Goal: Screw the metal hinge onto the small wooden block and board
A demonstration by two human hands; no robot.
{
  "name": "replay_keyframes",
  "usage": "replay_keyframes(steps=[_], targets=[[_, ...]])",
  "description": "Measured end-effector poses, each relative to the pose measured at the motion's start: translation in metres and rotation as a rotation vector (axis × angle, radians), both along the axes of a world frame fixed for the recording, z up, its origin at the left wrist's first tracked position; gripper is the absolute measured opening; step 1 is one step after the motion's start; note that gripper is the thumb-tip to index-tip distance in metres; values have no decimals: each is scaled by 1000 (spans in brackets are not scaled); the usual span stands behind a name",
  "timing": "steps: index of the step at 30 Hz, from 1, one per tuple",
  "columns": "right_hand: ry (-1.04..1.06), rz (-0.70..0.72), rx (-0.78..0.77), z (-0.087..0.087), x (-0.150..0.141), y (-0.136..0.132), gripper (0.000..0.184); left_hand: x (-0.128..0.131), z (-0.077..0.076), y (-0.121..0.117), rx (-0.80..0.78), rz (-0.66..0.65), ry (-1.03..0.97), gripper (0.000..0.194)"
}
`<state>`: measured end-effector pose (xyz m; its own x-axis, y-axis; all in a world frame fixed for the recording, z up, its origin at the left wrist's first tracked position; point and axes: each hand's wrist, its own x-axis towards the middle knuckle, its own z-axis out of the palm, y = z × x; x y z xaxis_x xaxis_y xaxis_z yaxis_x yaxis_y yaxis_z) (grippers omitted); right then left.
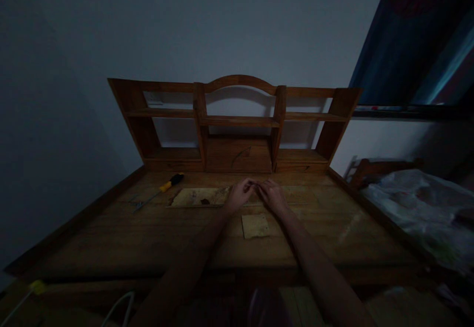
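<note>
Pale wall (pixel 237 25) fills most of my remote view, dimly lit, above a wooden desk (pixel 148 248). At its back I see a shelf (pixel 239 120); past its right edge, a clear bag (pixel 418 198). A worn strip (pixel 188 197) lies across the desk, its right end unclear to me. Over it my left hand (pixel 240 193) and right hand (pixel 272 193) meet, fingers bent; I cannot tell whether they pinch anything. Left of the strip lies a screwdriver (pixel 168 183), nearer me a square piece (pixel 255 225), and by the screwdriver's tip, small metal bits (pixel 138 204).
</note>
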<state>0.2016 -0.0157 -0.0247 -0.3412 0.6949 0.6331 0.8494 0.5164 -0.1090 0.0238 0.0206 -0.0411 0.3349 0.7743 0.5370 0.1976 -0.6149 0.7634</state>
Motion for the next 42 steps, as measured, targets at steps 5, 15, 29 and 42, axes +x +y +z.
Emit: replay_keyframes(steps=[5, 15, 29, 42], targets=[[-2, 6, 26, 1, 0, 0, 33, 0, -3, 4, -26, -11, -41, 18], [-36, -1, 41, 0, -1, 2, 36, -1, 6, -3, -42, -41, -46, 20], [-85, 3, 58, 5, -3, -1, 35, -4, 5, -2, -49, -34, -54, 21], [-142, 21, 46, 2, -6, 0, 33, -5, 7, -2, -102, 1, -115, 17]])
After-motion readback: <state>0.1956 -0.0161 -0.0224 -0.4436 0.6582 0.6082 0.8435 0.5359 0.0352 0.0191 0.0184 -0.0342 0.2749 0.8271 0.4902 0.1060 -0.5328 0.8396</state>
